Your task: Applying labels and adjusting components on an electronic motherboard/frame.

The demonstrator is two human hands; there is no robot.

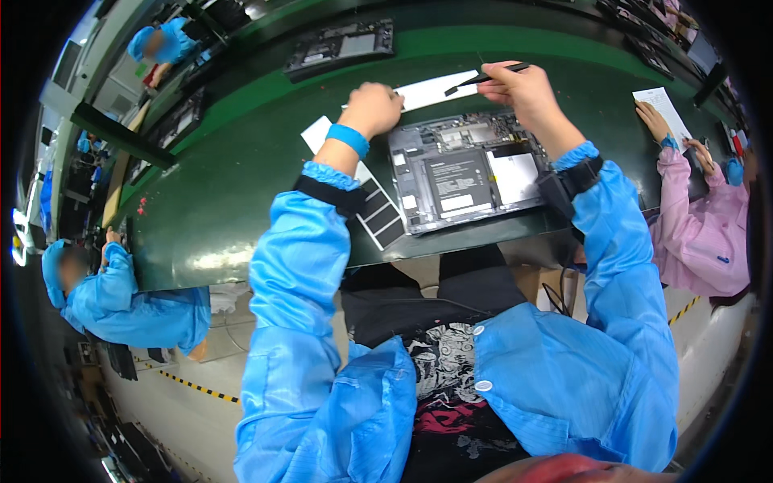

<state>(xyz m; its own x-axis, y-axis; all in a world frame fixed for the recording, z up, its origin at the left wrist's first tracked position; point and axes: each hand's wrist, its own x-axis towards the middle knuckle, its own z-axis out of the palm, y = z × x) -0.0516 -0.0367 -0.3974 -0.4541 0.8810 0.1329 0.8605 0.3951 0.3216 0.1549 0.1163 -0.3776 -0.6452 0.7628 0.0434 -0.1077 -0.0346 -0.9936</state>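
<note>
An opened laptop base [415, 169] lies on the green table in front of me, its inner parts bare, with a black battery [457, 183] and a silver-white panel [515, 177] in it. My right hand [523, 92] is closed around black tweezers [467, 83], whose tips point left over a long white strip [435, 90] beyond the base. At that strip's left end, my left hand [375, 109] is curled with its fingertips on it. Beneath my left wrist runs a white sheet with black rectangular pieces [380, 216], partly hidden by the forearm.
Another opened laptop base [342, 48] sits on the far side. To my right, a co-worker in a pink sleeve [684, 209] rests hands by a paper sheet [664, 113]. Co-workers in blue sit at left [133, 294] and far left [165, 44]. A dark post [121, 135] stands at left.
</note>
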